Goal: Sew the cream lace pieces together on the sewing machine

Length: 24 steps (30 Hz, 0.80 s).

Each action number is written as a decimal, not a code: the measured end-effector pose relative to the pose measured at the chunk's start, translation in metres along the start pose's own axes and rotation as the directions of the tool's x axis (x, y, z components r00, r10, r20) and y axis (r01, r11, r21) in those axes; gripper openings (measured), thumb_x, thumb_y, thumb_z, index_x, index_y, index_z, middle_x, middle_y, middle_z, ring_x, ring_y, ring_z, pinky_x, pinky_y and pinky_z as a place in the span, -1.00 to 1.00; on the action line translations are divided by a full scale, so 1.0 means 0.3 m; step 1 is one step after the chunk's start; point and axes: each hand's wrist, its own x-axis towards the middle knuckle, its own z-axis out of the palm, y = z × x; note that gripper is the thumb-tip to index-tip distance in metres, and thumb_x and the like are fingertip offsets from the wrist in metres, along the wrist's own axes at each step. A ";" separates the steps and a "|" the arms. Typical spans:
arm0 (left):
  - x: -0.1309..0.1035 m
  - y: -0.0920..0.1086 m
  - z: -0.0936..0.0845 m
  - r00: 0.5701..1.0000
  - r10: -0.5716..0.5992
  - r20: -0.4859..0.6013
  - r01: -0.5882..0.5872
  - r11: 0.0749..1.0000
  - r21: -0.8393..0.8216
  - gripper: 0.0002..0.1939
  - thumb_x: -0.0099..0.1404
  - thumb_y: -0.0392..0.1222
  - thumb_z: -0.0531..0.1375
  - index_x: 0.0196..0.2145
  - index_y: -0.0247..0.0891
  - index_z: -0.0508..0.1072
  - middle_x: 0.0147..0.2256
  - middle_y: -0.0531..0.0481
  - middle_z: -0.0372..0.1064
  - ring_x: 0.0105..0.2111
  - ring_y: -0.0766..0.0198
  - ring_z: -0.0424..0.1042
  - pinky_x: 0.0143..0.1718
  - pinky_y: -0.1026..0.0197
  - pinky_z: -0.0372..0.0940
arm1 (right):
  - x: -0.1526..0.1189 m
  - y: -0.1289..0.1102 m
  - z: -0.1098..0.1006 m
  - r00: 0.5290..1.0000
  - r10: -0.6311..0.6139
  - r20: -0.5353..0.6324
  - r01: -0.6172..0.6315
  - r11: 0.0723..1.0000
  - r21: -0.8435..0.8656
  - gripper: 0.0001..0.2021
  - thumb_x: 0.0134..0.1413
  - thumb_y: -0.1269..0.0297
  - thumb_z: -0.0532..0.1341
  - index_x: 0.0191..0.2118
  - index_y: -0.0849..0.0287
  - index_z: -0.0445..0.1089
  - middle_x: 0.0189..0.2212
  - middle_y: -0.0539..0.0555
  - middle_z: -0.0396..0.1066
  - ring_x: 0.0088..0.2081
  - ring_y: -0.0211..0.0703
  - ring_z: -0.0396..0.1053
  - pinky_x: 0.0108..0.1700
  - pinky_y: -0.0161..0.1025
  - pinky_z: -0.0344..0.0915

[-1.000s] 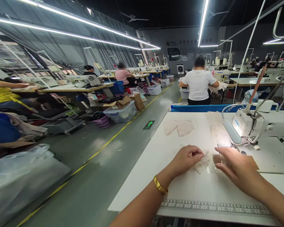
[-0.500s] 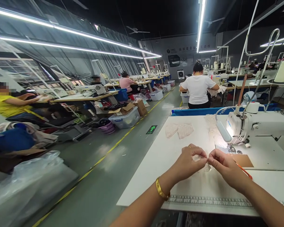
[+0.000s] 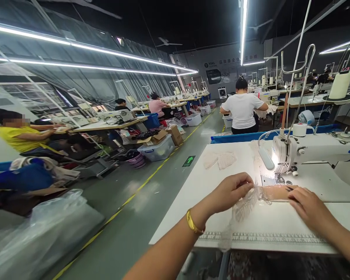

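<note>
My left hand point(image 3: 233, 191), with a gold bangle at the wrist, pinches a sheer pale lace piece point(image 3: 245, 208). The lace hangs down over the front edge of the white table point(image 3: 186, 202). To the right, my right hand point(image 3: 310, 206) lies low over the table with its fingers closed round small scissors point(image 3: 289, 189). Only their dark pointed tips show past the fingers. A tan plate point(image 3: 275, 193) lies between the hands. Behind it stands a white sewing machine point(image 3: 288, 153) with its lamp lit over the needle.
Two cut lace pieces point(image 3: 220, 159) lie at the table's far left. A printed ruler point(image 3: 268, 238) runs along the front edge. Thread cones point(image 3: 340, 85) stand at the right. People work at machines ahead and to the left, beyond an aisle with a yellow line point(image 3: 140, 189).
My hands, together on the lace before, have parted. The right one has moved right onto the orange-handled scissors. The left keeps the lace, which now hangs toward me. The view has shifted slightly.
</note>
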 end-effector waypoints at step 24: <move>0.036 0.151 0.196 0.887 0.245 0.392 -0.211 0.969 -0.128 -0.78 0.42 -0.21 0.11 -0.27 -0.26 0.55 -0.30 0.00 0.49 -0.29 0.27 0.42 -0.21 0.25 0.30 | -0.013 -0.147 -0.156 0.867 -0.228 0.443 -0.223 0.617 0.754 -0.35 0.22 -0.23 0.30 0.29 -0.02 0.29 0.26 0.16 0.28 0.31 0.12 0.21 0.36 0.07 0.10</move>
